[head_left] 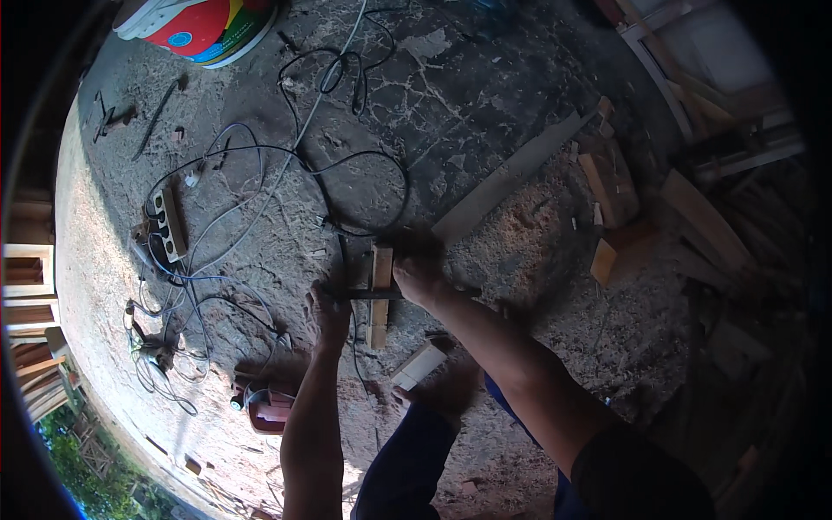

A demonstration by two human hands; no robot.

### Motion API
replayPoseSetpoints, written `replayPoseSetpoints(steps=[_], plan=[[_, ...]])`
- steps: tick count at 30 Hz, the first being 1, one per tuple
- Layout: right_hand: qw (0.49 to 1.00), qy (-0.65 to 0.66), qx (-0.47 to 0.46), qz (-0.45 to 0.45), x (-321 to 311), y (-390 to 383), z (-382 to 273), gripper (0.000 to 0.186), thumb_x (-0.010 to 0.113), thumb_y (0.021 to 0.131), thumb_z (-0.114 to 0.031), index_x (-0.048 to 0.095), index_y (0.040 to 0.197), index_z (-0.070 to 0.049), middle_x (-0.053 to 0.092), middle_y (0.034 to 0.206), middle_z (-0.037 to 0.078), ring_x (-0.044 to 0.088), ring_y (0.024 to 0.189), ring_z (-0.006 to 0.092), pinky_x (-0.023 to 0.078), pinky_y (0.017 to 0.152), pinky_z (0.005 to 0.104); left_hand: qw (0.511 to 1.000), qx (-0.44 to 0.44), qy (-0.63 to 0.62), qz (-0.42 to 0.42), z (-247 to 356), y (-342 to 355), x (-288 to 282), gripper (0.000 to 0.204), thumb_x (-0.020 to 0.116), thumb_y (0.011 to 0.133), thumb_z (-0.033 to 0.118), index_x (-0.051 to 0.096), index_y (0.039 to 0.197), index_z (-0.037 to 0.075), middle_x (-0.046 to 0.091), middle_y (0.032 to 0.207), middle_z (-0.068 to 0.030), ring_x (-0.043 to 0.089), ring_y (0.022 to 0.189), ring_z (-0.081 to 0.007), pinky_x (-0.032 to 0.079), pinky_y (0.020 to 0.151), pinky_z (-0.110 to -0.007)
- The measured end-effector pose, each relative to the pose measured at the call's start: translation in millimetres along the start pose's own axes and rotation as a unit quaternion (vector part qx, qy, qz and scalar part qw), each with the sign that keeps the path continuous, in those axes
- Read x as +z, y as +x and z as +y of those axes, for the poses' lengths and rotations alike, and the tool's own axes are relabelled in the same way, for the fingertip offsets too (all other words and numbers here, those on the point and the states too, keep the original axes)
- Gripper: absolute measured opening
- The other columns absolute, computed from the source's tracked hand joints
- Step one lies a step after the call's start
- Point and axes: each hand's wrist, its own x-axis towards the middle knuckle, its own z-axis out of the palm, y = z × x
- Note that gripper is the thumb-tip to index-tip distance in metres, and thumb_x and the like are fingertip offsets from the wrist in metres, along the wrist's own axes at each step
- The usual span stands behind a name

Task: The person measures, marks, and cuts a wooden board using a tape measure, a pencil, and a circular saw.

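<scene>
Short wooden strip [380, 295] lies on sawdust-covered floor [520, 251] at frame centre, dark bar [368, 295] across it; right hand [419, 277] clenched on strip at 3 o'clock, left hand [328, 314] gripping bar at 9 o'clock.

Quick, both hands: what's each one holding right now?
Left hand: closed on the dark bar.
Right hand: pressing on the wood strip.

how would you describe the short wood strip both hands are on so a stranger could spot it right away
On the sawdust-covered floor, find the long grey plank lying slantwise. Just below its near end lies the strip, pale and upright in the picture, left hand and right hand on either side. Only it has a dark bar crossing it.
</scene>
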Motion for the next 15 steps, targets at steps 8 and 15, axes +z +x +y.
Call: replayPoseSetpoints(steps=[8, 15], plan=[[0.991, -0.12, -0.046, -0.047, 24.6, -47.2, 55.8, 0.019, 0.055, 0.092, -0.015, 0.072, 0.095, -0.007, 0.071, 0.098, 0.014, 0.065, 0.102, 0.0284, 0.056, 0.08, 0.0378, 0.974, -0.101, -0.188, -0.076, -1.6, -180.7, -110.8, 0.074, 0.08, 0.082, 0.029, 0.04, 0.137, 0.001, 0.064, 0.11, -0.0206, 0.067, 0.095, -0.0305, 0.054, 0.083, -0.043], [0.951, -0.194, -0.11, -0.212, 32.7, -28.8, 71.5, 0.019, 0.06, 0.086, -0.014, 0.072, 0.094, -0.002, 0.072, 0.081, 0.012, 0.069, 0.082, 0.032, 0.055, 0.068, 0.046, 0.961, -0.175, -0.133, -0.169, -15.2, -336.6, -160.5, 0.068, 0.073, 0.089, 0.011, 0.036, 0.145, 0.004, 0.065, 0.106, -0.0159, 0.067, 0.095, -0.0221, 0.057, 0.074, -0.032]])
